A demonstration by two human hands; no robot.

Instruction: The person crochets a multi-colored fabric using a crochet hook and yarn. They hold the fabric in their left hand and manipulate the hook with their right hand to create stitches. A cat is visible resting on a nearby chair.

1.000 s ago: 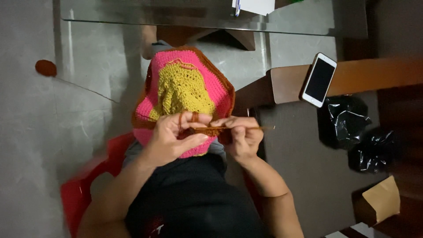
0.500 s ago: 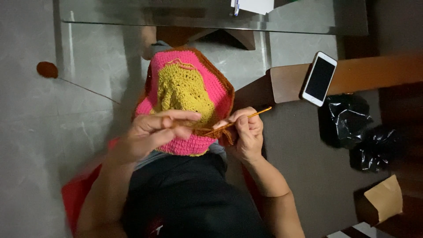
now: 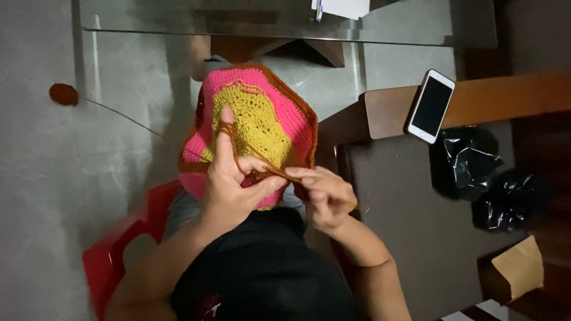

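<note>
A round crocheted piece (image 3: 262, 113), yellow in the middle, pink around it and brown at the rim, lies on my lap. My left hand (image 3: 235, 178) grips its near edge, with the index finger raised and brown yarn (image 3: 250, 145) wound over it. My right hand (image 3: 324, 193) pinches the crochet hook at the same edge; the hook is mostly hidden by the fingers. The yarn runs left across the floor to a small brown yarn ball (image 3: 63, 94).
I sit on a red plastic chair (image 3: 116, 249). A white phone (image 3: 431, 106) lies on a wooden bench (image 3: 505, 98) at right. Black bags (image 3: 488, 178) and a brown paper bag (image 3: 514, 267) sit below it. A glass table (image 3: 285, 21) spans the top.
My left index finger has lifted upright with the yarn over it. The hook, which stuck out to the right, is now tucked under my right fingers.
</note>
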